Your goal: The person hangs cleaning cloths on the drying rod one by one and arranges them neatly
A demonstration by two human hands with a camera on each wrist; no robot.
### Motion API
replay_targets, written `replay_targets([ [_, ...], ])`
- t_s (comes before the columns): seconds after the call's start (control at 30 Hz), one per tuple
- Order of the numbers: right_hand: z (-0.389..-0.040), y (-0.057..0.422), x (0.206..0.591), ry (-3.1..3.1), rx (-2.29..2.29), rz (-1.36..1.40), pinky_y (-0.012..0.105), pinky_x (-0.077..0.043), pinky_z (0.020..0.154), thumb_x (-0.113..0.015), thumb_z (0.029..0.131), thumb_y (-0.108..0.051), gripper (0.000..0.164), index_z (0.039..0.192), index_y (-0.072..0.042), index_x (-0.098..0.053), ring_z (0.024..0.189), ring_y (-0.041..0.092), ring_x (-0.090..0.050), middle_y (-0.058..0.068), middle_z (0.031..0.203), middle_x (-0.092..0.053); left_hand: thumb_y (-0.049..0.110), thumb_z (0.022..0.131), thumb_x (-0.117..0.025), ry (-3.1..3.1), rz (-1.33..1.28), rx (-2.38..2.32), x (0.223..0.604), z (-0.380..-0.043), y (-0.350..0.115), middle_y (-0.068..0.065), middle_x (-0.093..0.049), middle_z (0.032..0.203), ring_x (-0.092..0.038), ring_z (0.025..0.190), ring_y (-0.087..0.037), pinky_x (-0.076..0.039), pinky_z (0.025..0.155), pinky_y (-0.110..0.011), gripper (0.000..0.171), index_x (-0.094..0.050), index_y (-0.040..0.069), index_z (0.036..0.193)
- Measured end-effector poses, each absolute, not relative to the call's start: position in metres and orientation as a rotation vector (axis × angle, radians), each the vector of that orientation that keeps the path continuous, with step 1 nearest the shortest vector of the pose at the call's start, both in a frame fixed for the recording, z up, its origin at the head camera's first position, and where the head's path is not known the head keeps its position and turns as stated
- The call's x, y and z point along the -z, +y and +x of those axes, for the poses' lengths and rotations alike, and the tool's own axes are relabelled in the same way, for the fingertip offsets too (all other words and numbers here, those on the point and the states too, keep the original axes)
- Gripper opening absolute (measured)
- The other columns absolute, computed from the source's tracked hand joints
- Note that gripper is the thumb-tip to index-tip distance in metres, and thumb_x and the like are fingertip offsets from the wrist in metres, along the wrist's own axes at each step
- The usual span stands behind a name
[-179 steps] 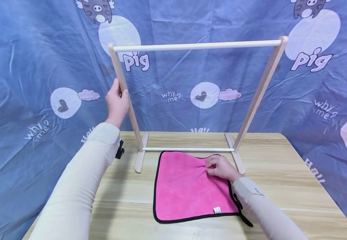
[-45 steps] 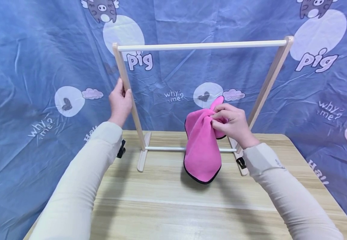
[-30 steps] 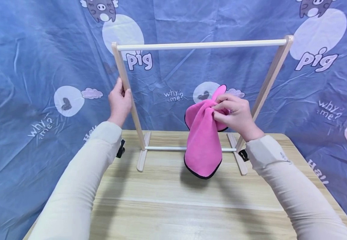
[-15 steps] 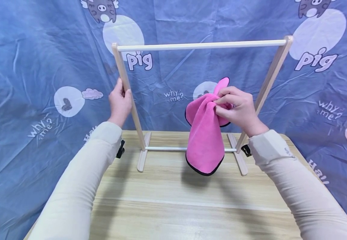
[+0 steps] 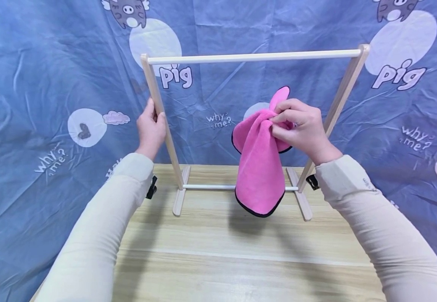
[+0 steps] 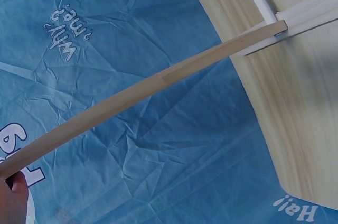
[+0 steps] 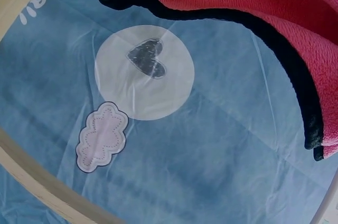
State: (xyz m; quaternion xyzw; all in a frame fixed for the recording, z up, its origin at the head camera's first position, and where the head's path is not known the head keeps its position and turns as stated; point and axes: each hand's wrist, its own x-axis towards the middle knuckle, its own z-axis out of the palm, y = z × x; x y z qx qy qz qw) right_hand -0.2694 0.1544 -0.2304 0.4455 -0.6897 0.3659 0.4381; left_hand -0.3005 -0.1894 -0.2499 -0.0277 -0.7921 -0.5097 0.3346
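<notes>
A pink towel (image 5: pixel 260 172) with black edging hangs in folds above the table, pinched near its upper part by my right hand (image 5: pixel 301 128). One corner of it sticks up past the fingers. Its underside and black border fill the upper right of the right wrist view. My left hand (image 5: pixel 151 131) grips the left upright of a wooden rack (image 5: pixel 256 57) partway up. In the left wrist view that upright (image 6: pixel 163 78) runs diagonally, and only part of the hand (image 6: pixel 15 198) shows at the lower left. The towel is below the rack's top bar, apart from it.
The rack stands on the wooden table (image 5: pixel 218 268) with two feet and a low white crossbar (image 5: pixel 207 187). Behind it hangs a blue printed curtain (image 5: pixel 226 25). A black strap piece (image 5: pixel 312 182) shows by the right sleeve, another (image 5: pixel 152 188) by the left.
Six seconds ago the towel lay on the table under my right hand; now it hangs lifted. Over the last second and a half it has risen further. My left hand stays on the upright.
</notes>
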Motion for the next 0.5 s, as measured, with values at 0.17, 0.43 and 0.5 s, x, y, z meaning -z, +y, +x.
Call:
replay_targets([
  [0.17, -0.270, 0.153, 0.226, -1.701, -0.899, 1.113, 0.010, -0.034, 0.060, -0.069, 0.063, 0.011, 0.011, 0.068, 0.002, -0.069, 0.068, 0.008, -0.045, 0.014, 0.079, -0.061, -0.003, 0.091, -0.045, -2.080, -0.069, 1.325, 0.250, -0.300, -0.190, -0.019, -0.058, 0.120, -0.056, 0.110, -0.019, -0.046, 0.093, -0.025, 0.041, -0.048, 0.007, 0.131],
  [0.43, -0.270, 0.153, 0.217, -1.685, -0.854, 1.116, 0.008, -0.034, 0.063, -0.069, 0.064, 0.011, 0.010, 0.067, 0.002, -0.069, 0.071, 0.008, -0.045, 0.015, 0.079, -0.061, -0.003, 0.091, -0.045, -2.082, -0.073, 1.318, 0.250, -0.300, -0.190, -0.019, -0.058, 0.121, -0.055, 0.112, -0.018, -0.045, 0.094, -0.024, 0.042, -0.048, 0.007, 0.131],
  [0.5, -0.271, 0.153, 0.215, -1.679, -0.852, 1.117, 0.008, -0.034, 0.063, -0.069, 0.065, 0.011, 0.009, 0.067, 0.002, -0.069, 0.071, 0.008, -0.045, 0.015, 0.079, -0.061, -0.004, 0.091, -0.045, -2.075, -0.079, 1.323, 0.250, -0.300, -0.190, -0.019, -0.057, 0.122, -0.054, 0.113, -0.018, -0.045, 0.094, -0.023, 0.043, -0.047, 0.006, 0.132],
])
